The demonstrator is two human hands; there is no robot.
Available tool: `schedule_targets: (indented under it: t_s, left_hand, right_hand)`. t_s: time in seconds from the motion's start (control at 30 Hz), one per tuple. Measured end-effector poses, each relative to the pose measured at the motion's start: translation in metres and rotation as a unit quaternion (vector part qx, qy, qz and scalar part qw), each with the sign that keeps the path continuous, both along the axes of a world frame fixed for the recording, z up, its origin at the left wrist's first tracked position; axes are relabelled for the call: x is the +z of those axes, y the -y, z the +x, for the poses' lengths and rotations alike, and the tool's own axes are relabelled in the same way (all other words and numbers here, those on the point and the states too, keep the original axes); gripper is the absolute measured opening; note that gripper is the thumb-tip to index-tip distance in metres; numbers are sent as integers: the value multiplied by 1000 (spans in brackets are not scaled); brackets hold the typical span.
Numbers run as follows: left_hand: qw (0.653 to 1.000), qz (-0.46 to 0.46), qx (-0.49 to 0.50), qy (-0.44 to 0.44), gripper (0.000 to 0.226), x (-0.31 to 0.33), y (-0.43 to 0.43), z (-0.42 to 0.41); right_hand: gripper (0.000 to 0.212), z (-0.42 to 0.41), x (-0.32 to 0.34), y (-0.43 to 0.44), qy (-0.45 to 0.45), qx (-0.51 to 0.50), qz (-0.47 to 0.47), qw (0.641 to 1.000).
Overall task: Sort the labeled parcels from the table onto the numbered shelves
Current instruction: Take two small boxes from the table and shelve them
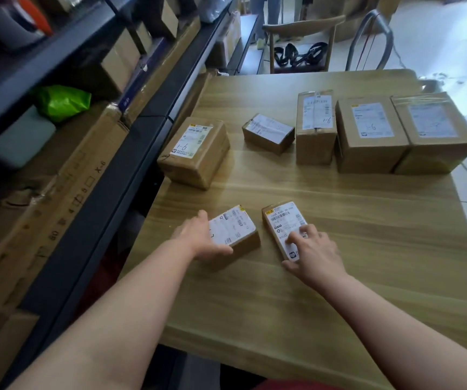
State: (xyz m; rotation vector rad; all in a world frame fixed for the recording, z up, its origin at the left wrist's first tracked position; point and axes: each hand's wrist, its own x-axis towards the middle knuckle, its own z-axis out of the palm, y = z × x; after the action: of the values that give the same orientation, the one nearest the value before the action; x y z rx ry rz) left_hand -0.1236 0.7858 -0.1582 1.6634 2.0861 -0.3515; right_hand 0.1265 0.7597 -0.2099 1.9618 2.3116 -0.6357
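Observation:
Two small labeled cardboard parcels lie near me on the wooden table (339,291). My left hand (198,240) grips the left small parcel (235,229) from its left side, thumb along its near edge. My right hand (313,249) rests on the right small parcel (283,223), fingertips pressing on its label and thumb at its near end. Farther back stand several larger parcels: one marked 1-6 (195,152) at the left edge, a small one (268,132) in the middle, and three in a row at the right (315,128) (370,133) (434,133).
A dark metal shelving unit (131,153) runs along the table's left side, holding cardboard boxes (66,190) and a green bag (62,102). A wooden chair (302,43) and a metal chair frame (373,38) stand beyond the table's far edge.

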Motion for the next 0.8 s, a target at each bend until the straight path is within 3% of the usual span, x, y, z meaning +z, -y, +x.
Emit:
schedule_targets:
  t_s: [0.13,0.3,0.5,0.8]
  left_hand:
    - [992,42,122,9,94,-11,25,6]
    - [983,60,163,53,92,-17,44,28]
    - [979,87,140,123,128,-26,53,46]
    - [973,91,180,114,113,-33,59,56]
  right_hand:
    - [48,-2,2,0,-8,-1,-4,1000]
    - [57,-3,2,4,17,12,1,1000]
    - [107,-12,-10,2,-102,-73,-36,991]
    - [88,-9,-24,9,-124,-50,-32,990]
